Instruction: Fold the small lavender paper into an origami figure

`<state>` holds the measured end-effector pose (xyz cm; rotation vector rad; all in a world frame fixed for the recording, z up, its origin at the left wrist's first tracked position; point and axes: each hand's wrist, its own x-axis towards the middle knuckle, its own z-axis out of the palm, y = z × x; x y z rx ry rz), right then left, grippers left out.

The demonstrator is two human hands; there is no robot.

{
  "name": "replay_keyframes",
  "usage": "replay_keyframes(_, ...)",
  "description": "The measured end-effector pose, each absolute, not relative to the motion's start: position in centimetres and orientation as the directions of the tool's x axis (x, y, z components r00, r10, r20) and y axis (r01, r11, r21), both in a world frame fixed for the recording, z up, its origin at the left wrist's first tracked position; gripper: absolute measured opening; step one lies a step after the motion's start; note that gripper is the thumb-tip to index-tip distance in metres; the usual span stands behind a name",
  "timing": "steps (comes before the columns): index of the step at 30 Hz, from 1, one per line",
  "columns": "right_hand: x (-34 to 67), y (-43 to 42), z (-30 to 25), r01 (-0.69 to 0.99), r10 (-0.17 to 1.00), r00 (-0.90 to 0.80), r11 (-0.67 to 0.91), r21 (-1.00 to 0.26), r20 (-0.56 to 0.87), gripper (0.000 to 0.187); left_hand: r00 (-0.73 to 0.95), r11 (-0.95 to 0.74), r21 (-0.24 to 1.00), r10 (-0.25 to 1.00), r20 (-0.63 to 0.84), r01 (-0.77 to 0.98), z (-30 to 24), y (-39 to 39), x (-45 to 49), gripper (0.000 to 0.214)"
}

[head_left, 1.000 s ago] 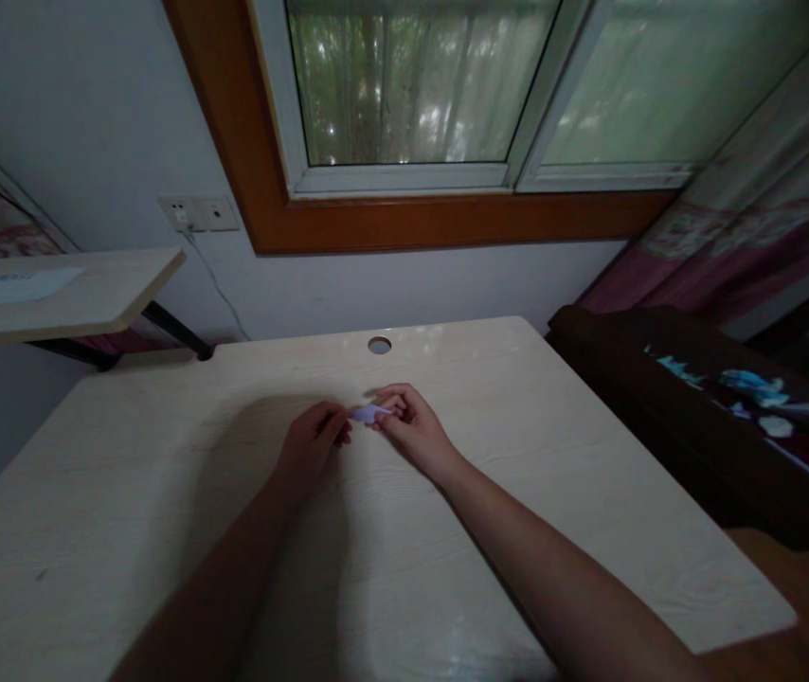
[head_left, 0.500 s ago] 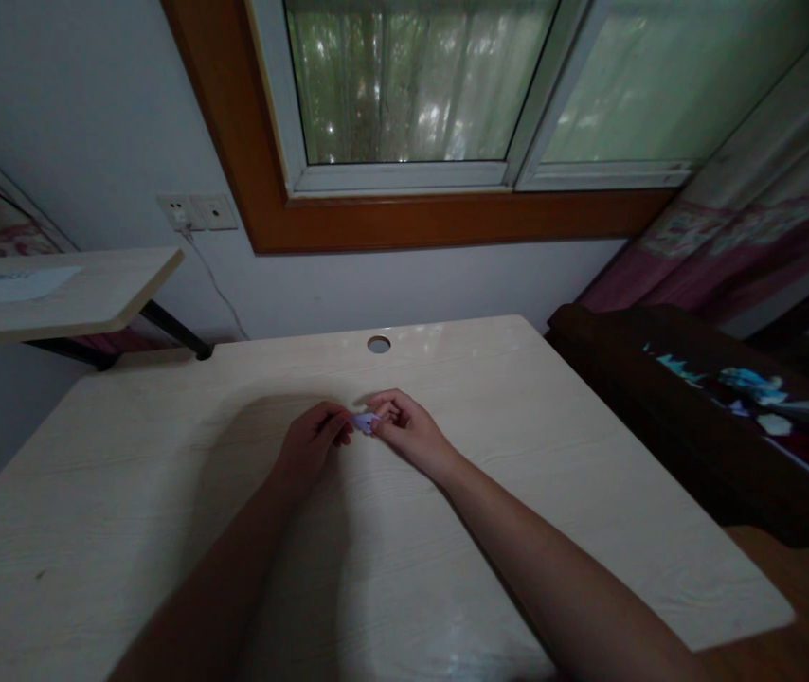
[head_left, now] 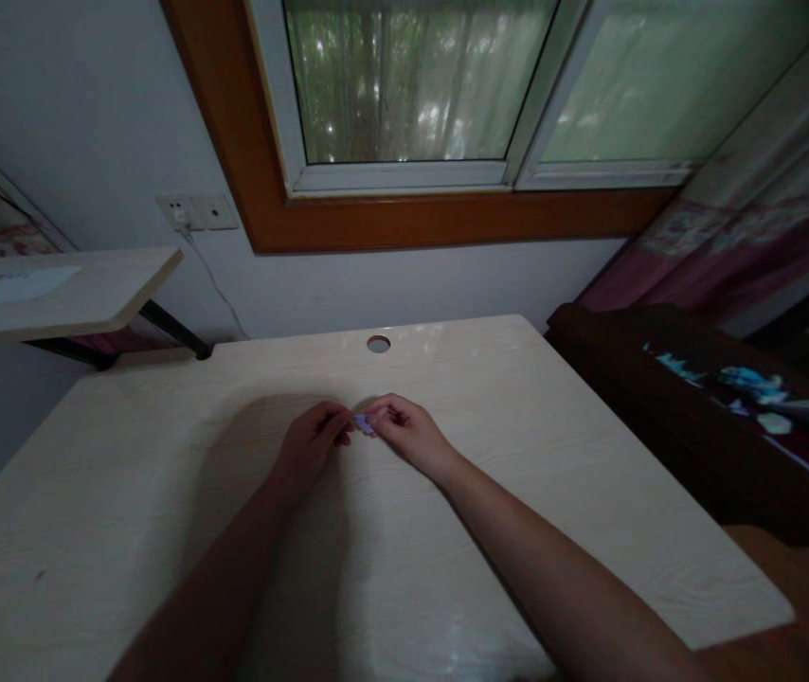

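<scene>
A small, flat purple piece (head_left: 363, 423) is pinched between my two hands, over the middle of the pale wooden desk (head_left: 461, 530). Its exact kind is too small to make out. My left hand (head_left: 314, 440) grips its left end between thumb and fingers. From the other side, my right hand (head_left: 408, 431) holds the right end, its thumb and fingertips covering much of the piece. Both hands are closed and almost touch each other.
Behind the hands lies a round cable hole (head_left: 378, 345) in the desk. A raised shelf (head_left: 120, 284) with a sheet of paper (head_left: 21, 284) stands at the left. Dark furniture (head_left: 632, 417) with scattered items borders the right edge. A window (head_left: 419, 85) is ahead.
My right fingers have shifted slightly and now lie closer around the purple piece, so less of it shows. The left hand stays in the same place.
</scene>
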<state>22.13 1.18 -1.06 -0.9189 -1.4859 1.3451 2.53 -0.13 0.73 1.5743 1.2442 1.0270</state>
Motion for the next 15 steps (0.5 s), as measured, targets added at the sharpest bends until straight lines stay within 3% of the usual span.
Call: replay_keyframes(15, 22.18, 1.07, -0.85, -0.045, 0.955, -0.274, 0.109, -0.993, 0.117, 0.022, 0.163, -0.140, 0.960, 0.981, 0.103, 0.242, 0.42, -0.12, 2.68, 0.024)
